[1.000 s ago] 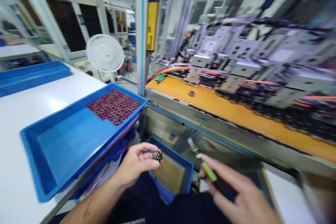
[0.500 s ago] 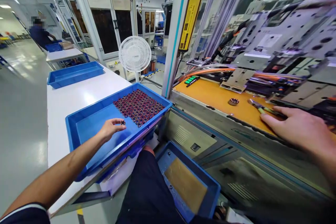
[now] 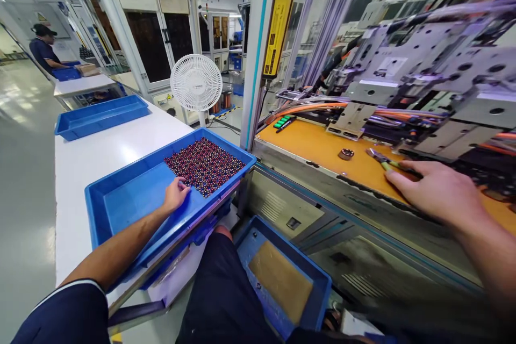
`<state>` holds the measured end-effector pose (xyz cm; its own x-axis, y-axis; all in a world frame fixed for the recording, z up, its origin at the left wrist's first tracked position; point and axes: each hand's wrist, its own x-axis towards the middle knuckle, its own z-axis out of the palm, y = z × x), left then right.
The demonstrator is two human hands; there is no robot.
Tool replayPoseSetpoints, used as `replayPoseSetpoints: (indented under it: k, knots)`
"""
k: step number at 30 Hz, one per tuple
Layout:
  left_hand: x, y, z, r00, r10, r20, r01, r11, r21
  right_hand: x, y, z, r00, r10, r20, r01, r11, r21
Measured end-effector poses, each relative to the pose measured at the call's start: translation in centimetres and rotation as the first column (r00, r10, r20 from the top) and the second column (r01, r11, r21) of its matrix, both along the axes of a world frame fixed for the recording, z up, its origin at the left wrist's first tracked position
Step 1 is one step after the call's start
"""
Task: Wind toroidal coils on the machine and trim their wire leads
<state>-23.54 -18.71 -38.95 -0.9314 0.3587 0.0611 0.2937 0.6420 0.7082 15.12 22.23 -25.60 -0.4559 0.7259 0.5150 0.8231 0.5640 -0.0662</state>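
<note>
My left hand point(image 3: 176, 194) is in the blue tray point(image 3: 116, 188), its fingers closed in a pinch at the near left edge of a dense layer of small dark round parts point(image 3: 205, 164). What sits between those fingertips is hidden. My right hand point(image 3: 439, 188) is closed round the green-and-black handles of a pair of pliers point(image 3: 379, 158), which lie on the orange bench top point(image 3: 314, 142) with their jaws pointing away to the left. A single small ring-shaped part point(image 3: 346, 154) stands on the bench, left of the pliers.
Machine tooling point(image 3: 371, 91) and hoses overhang the bench. A white fan point(image 3: 196, 83) stands behind the tray. Another blue tray point(image 3: 102, 118) lies on the white table point(image 3: 161, 123). By my knee is a blue bin point(image 3: 322, 301) holding a brown sheet. A co-worker point(image 3: 44, 48) sits far left.
My left hand, which pinched a small dark round part, has moved up to the edge of the layer of parts. My right hand stays at the pliers. The whole view has shifted slightly.
</note>
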Motion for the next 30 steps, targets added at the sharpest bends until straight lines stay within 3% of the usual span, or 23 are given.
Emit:
replayPoseSetpoints:
  k: [3,5,7,9,13,15,17,20,22,24,30]
  knots:
    - [0.7,-0.2,1.2,0.997,-0.025,-0.078,0.025,1.0,-0.001,-0.2,-0.9,0.6,1.0,-0.016,0.015,0.016,0.998,-0.06]
    - [1.7,0.5,3.3,0.986,-0.073,-0.15,0.077,0.997,0.018,-0.3,-1.7,1.0,1.0,0.012,0.021,-0.01,0.997,-0.072]
    - [3.3,2.7,6.3,0.957,-0.159,-0.242,0.179,0.982,0.06,-0.5,-2.2,1.3,0.999,0.044,0.027,-0.041,0.996,-0.073]
    - [5.8,6.6,9.6,0.898,-0.28,-0.339,0.333,0.937,0.106,-0.6,-2.4,1.4,0.998,0.052,0.023,-0.051,0.996,-0.07]
    - [13.0,17.5,15.0,0.737,-0.519,-0.433,0.622,0.772,0.134,-0.5,-2.2,1.4,0.997,0.074,-0.013,-0.075,0.995,-0.061]
    - [16.6,22.9,16.2,0.696,-0.587,-0.412,0.686,0.714,0.142,-0.4,-2.2,1.5,0.996,0.089,-0.032,-0.091,0.994,-0.057]
    - [19.4,27.3,16.8,0.703,-0.611,-0.364,0.696,0.697,0.174,-0.4,-2.2,1.5,0.994,0.096,-0.046,-0.099,0.994,-0.054]
    - [21.6,30.9,17.3,0.748,-0.603,-0.278,0.663,0.697,0.273,-0.4,-2.1,1.5,0.993,0.106,-0.057,-0.109,0.993,-0.051]
    - [22.0,31.1,17.5,0.764,-0.607,-0.221,0.642,0.678,0.358,-0.4,-2.0,1.4,0.992,0.113,-0.063,-0.116,0.992,-0.052]
    - [21.8,29.7,17.5,0.762,-0.626,-0.167,0.624,0.639,0.45,-0.4,-2.0,1.4,0.989,0.124,-0.076,-0.128,0.99,-0.054]
    - [21.8,19.2,15.7,0.686,-0.726,-0.04,0.54,0.472,0.696,-0.3,-2.8,2.0,0.968,0.197,-0.155,-0.207,0.977,-0.05]
